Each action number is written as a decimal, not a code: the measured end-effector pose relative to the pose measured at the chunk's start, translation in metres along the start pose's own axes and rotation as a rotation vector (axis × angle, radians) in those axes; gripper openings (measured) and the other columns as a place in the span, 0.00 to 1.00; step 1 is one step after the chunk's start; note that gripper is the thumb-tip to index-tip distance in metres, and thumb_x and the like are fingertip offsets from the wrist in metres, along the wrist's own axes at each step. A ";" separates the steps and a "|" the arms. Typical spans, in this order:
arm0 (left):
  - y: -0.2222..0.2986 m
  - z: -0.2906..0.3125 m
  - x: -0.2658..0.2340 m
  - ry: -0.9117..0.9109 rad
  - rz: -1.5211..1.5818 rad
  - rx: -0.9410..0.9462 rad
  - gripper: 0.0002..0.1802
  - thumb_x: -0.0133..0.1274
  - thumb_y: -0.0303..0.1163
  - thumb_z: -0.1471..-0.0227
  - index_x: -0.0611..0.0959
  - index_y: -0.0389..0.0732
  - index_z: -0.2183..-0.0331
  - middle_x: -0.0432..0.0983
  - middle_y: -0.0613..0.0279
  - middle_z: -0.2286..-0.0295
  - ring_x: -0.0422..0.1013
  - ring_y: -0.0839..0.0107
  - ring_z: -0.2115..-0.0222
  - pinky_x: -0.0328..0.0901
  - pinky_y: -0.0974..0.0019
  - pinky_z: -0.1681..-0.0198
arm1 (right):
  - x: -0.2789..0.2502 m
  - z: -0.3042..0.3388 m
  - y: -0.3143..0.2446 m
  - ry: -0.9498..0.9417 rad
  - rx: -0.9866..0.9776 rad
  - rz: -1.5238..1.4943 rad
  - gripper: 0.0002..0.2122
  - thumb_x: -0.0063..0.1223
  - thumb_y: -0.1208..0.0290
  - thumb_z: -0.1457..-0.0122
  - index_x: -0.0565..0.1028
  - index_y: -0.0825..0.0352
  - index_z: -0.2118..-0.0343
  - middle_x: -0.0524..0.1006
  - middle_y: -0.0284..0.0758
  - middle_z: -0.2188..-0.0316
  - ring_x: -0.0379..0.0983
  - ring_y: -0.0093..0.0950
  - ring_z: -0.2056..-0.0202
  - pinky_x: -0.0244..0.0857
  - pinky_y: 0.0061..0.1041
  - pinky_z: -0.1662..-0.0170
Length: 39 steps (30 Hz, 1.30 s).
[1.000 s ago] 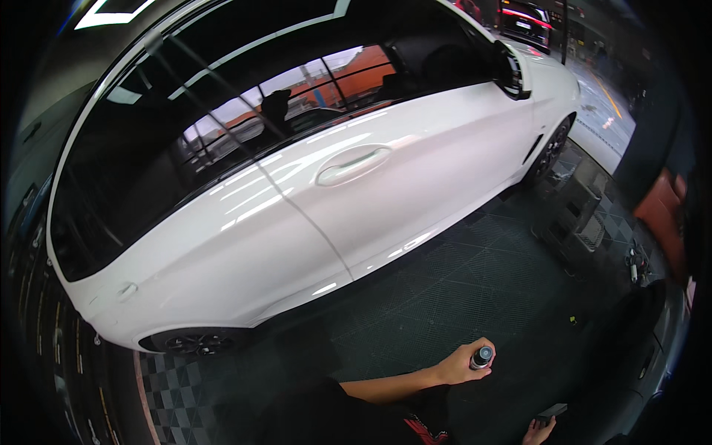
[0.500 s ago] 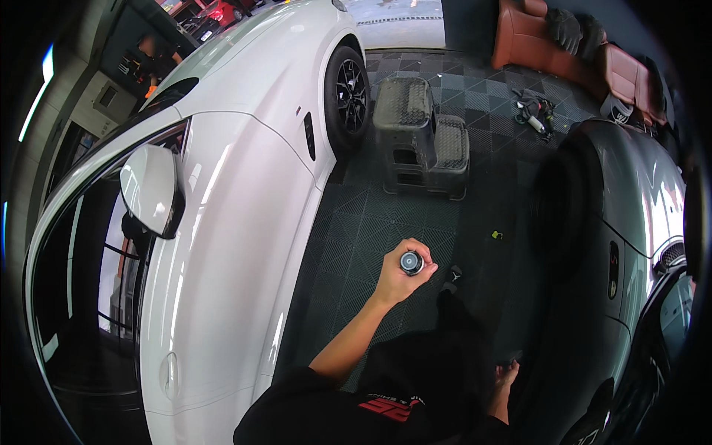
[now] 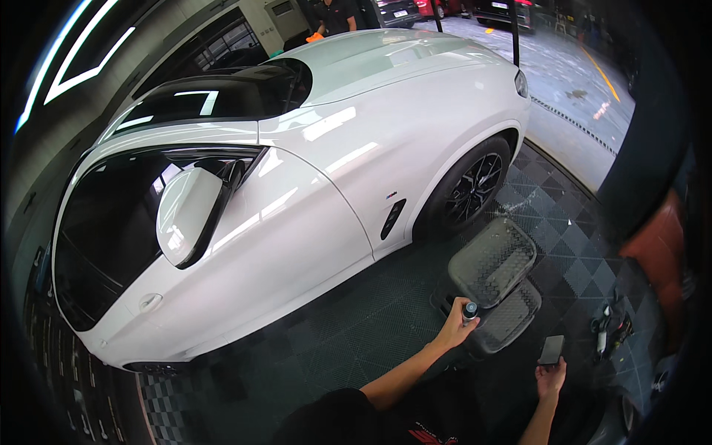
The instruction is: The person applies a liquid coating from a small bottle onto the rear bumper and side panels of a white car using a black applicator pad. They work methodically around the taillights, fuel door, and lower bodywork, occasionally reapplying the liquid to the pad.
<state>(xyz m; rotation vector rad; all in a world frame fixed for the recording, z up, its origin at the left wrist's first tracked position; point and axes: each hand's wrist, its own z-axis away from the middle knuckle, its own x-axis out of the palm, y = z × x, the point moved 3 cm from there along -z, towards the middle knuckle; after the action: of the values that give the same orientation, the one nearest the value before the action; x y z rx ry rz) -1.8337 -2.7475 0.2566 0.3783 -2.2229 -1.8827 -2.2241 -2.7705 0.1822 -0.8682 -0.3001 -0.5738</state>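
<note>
In front of me my left hand (image 3: 452, 328) is wrapped round a small dark bottle (image 3: 470, 311) with a grey-topped cap, held upright. Lower and to the right, my right hand (image 3: 549, 377) grips a dark flat rectangular block (image 3: 552, 350) by its near end; its exact kind is unclear. Just beyond the bottle stands a grey two-step plastic stool (image 3: 492, 261) with textured treads. A glossy white car (image 3: 297, 222) fills the left and middle, its side toward me, with its wing mirror (image 3: 189, 211) jutting out. Neither hand touches the car.
The car's front wheel (image 3: 475, 185) is just past the stool. A hose or tool bundle (image 3: 610, 328) lies on the tiled floor (image 3: 571, 252) at right, near a reddish-brown seat (image 3: 660, 259). Another person (image 3: 337, 16) stands beyond the car.
My view has swung left toward the white car. My right hand has risen, bringing the dark block into plain sight. My left hand still holds the bottle, now beside the stool.
</note>
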 end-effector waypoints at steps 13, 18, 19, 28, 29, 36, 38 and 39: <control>-0.127 -0.134 0.131 0.725 -0.378 -0.377 0.25 0.67 0.26 0.59 0.78 0.38 0.56 0.79 0.60 0.63 0.75 0.70 0.61 0.68 0.67 0.56 | 0.246 -0.289 0.038 -0.386 0.884 0.132 0.26 0.34 0.47 0.34 0.62 0.66 0.45 0.60 0.43 0.43 0.66 0.46 0.49 0.64 0.41 0.51; -0.141 -0.130 0.158 1.010 -0.424 -0.414 0.25 0.68 0.23 0.61 0.79 0.39 0.58 0.80 0.62 0.66 0.74 0.75 0.63 0.68 0.71 0.58 | 0.244 -0.292 0.021 -0.261 1.149 0.189 0.37 0.36 0.46 0.34 0.47 0.76 0.37 0.58 0.53 0.41 0.61 0.48 0.42 0.61 0.43 0.41; -0.133 -0.136 0.167 1.050 -0.431 -0.469 0.25 0.69 0.23 0.62 0.79 0.39 0.58 0.80 0.62 0.66 0.75 0.76 0.63 0.68 0.71 0.58 | 0.237 -0.298 0.008 -0.258 1.199 0.252 0.37 0.36 0.46 0.34 0.46 0.77 0.37 0.57 0.55 0.40 0.61 0.49 0.42 0.61 0.43 0.41; -0.151 -0.108 0.235 1.483 -0.576 -0.540 0.49 0.72 0.30 0.66 0.63 0.32 0.44 0.64 0.46 0.49 0.65 0.55 0.47 0.65 0.60 0.48 | 0.132 -0.439 -0.177 -0.372 1.066 0.552 0.38 0.37 0.44 0.35 0.52 0.79 0.39 0.64 0.55 0.44 0.67 0.46 0.46 0.61 0.40 0.41; -0.146 -0.111 0.256 1.539 -0.675 -0.600 0.46 0.71 0.31 0.64 0.64 0.33 0.46 0.64 0.47 0.51 0.66 0.54 0.49 0.65 0.58 0.49 | 0.119 -0.477 -0.223 -0.309 0.946 0.539 0.36 0.37 0.45 0.35 0.53 0.78 0.39 0.66 0.52 0.47 0.69 0.43 0.49 0.62 0.39 0.42; -0.187 -0.126 0.468 0.985 -0.581 -1.362 0.33 0.64 0.37 0.57 0.69 0.37 0.52 0.66 0.47 0.54 0.66 0.47 0.50 0.65 0.50 0.49 | -0.042 -0.681 -0.573 0.067 0.379 0.773 0.29 0.38 0.48 0.35 0.60 0.66 0.38 0.66 0.40 0.42 0.64 0.38 0.45 0.56 0.40 0.41; -0.255 -0.140 0.520 0.396 -0.422 -1.558 0.33 0.62 0.43 0.55 0.71 0.41 0.49 0.62 0.45 0.45 0.64 0.48 0.45 0.63 0.51 0.45 | -0.034 -0.682 -0.596 0.118 0.396 0.864 0.29 0.37 0.48 0.35 0.60 0.66 0.38 0.66 0.40 0.42 0.64 0.38 0.45 0.56 0.40 0.41; -0.283 -0.173 0.517 0.203 -0.464 -1.515 0.29 0.61 0.43 0.54 0.73 0.40 0.52 0.66 0.46 0.50 0.67 0.50 0.50 0.65 0.51 0.48 | -0.030 -0.684 -0.604 0.139 0.399 0.876 0.29 0.37 0.48 0.35 0.59 0.66 0.38 0.65 0.40 0.41 0.64 0.38 0.45 0.56 0.40 0.41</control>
<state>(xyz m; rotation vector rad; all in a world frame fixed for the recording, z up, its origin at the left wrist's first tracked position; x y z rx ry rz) -2.2501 -3.1191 0.0007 0.6973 -0.1667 -2.8649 -2.5893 -3.6058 0.1260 -0.4922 0.1066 0.2416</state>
